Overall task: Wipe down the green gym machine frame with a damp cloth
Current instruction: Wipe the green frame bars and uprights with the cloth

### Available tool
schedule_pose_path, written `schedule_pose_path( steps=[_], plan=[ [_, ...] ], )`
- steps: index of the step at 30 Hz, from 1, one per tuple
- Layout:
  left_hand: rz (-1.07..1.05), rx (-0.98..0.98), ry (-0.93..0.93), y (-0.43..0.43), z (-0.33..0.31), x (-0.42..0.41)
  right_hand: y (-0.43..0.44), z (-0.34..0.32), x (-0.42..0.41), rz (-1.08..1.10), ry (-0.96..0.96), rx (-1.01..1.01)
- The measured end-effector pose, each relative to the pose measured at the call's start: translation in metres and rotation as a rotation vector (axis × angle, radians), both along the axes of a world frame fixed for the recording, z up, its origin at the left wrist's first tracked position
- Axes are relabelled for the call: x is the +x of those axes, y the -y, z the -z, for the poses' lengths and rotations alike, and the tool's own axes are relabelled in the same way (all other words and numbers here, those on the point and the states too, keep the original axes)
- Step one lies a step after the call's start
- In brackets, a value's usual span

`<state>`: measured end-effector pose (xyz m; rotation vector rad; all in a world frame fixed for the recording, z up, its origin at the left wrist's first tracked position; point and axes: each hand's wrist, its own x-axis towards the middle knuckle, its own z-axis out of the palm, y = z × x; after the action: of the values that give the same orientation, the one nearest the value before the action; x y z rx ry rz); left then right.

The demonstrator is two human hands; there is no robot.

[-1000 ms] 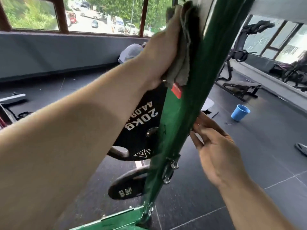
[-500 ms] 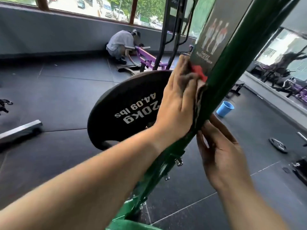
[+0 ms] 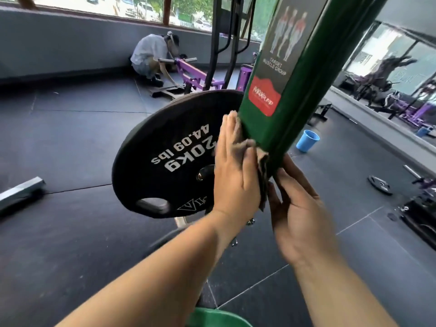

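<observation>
My left hand [image 3: 236, 171] presses the cloth [image 3: 262, 166] on the green post [image 3: 278, 123], fingers straight and together. My right hand [image 3: 299, 208] (fingers straight too) touches the other side. I'd push firmly, slowly.

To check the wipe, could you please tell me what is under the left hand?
Under the left hand is the cloth, pressed against the green frame. Only its folds by the frame's edge show; the rest is covered.

weight plate [image 3: 165, 156] left of frame [image 3: 283, 119]
</observation>
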<state>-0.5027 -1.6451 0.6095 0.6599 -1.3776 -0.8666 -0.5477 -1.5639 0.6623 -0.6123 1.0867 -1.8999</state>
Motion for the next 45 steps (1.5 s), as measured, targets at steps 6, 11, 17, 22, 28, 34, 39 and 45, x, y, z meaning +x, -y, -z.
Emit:
schedule_pose_path(
  steps=[6,11,17,22,28,34,39,45],
  plan=[
    [0.078,0.467,0.262,-0.025,0.073,0.008,-0.005,0.004,-0.003,0.012,-0.031,0.057],
    [0.146,0.422,-0.041,-0.006,-0.009,0.005,-0.01,0.003,-0.001,-0.052,0.038,0.048],
    [0.089,0.52,0.011,-0.031,0.054,-0.003,-0.017,0.009,-0.01,-0.121,-0.038,0.066],
    [0.225,1.073,-0.015,-0.055,0.081,0.014,-0.027,0.021,-0.023,-0.085,-0.202,0.242],
    [0.02,0.573,-0.162,-0.08,0.014,0.019,-0.044,0.045,-0.03,-0.398,-0.114,0.417],
    [0.014,0.568,-0.124,-0.116,-0.014,-0.006,-0.038,0.032,-0.057,-0.655,0.219,0.282],
    [-0.226,0.616,-0.382,-0.114,-0.044,-0.006,-0.018,0.023,-0.087,-0.59,0.141,0.267],
    [-0.302,0.532,-0.101,-0.071,-0.062,0.006,0.033,-0.01,-0.088,-0.517,-0.157,-0.052]
  ],
)
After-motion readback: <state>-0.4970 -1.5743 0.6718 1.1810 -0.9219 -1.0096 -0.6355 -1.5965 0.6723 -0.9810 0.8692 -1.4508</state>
